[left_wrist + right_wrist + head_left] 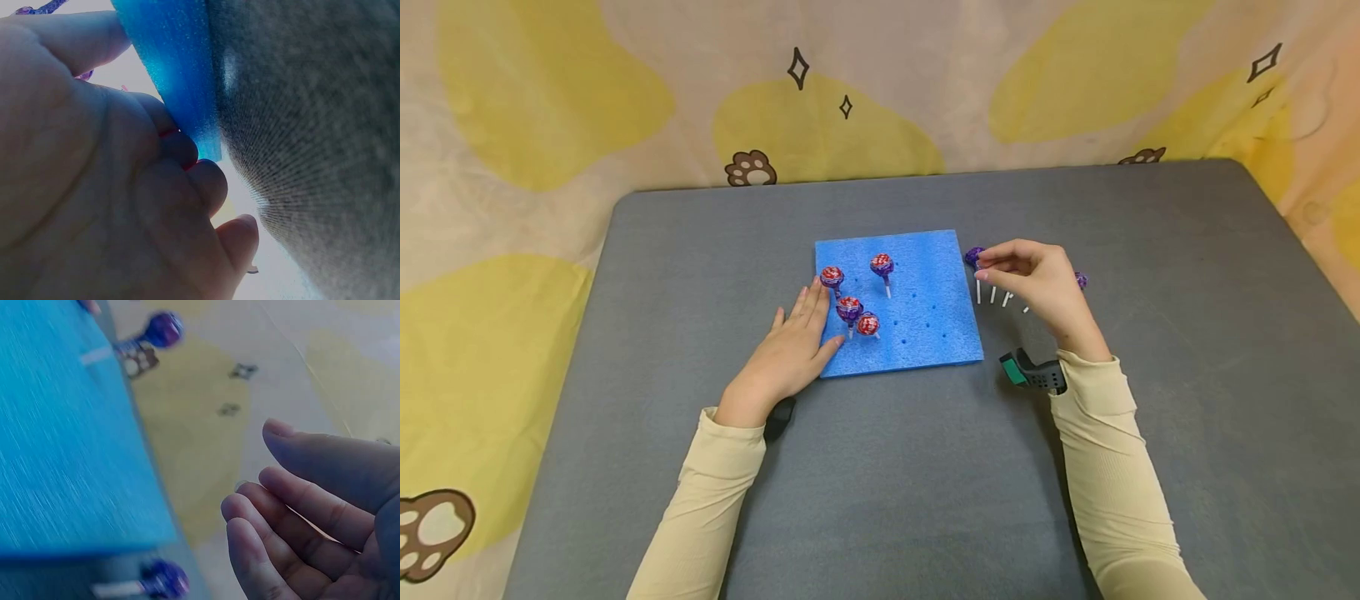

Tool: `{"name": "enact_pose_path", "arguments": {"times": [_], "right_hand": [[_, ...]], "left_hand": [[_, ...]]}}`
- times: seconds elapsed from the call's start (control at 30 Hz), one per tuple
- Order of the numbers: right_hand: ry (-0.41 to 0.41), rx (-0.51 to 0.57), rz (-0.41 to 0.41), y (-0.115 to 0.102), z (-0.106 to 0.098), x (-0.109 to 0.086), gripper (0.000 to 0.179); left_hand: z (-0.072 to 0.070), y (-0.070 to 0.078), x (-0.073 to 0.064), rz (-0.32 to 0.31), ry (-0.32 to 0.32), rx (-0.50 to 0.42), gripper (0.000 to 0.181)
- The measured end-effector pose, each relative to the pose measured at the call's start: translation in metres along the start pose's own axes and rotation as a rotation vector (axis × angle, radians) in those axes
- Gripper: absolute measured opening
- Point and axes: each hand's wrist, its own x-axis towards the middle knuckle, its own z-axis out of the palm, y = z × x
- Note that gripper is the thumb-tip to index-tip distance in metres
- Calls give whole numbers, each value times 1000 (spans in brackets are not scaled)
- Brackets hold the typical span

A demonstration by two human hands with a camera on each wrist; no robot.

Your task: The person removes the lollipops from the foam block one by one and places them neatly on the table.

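A blue foam board (pixel 925 333) with small holes lies on the table. Several lollipops, such as one with a red and purple wrapper (pixel 882 264), stand in its left half on white sticks. My left hand (pixel 786 350) rests along the board's left edge, fingers straight and thumb at the near corner. In the left wrist view the fingers lie against the foam's side (pixel 181 75). Right of the board, my right hand (pixel 1033 275) hovers over a row of lollipops, partly hiding them. In the right wrist view its thumb (pixel 325 456) and fingers stand apart, with nothing between them.
A purple lollipop (pixel 974 256) lies just off the board's right edge, and another purple head (pixel 1081 280) shows beyond the right hand. A dark strap with a green part (pixel 1030 372) hangs at the right wrist. A patterned cloth (pixel 880 92) hangs behind the grey table (pixel 880 500).
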Motion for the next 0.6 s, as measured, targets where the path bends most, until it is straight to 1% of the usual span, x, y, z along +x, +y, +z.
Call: {"name": "enact_pose_path", "arguments": {"times": [0.23,0.5,0.6], "right_hand": [[-129,29,-30,-9,28,-1,27],[-218,45,-96,-13,57,-5,23],[-244,81,-134,-14,67,-8,22]], "left_hand": [[0,0,0,-4,-1,2,71],[1,0,0,-3,4,1,71],[1,1,0,-5,4,3,71]]}}
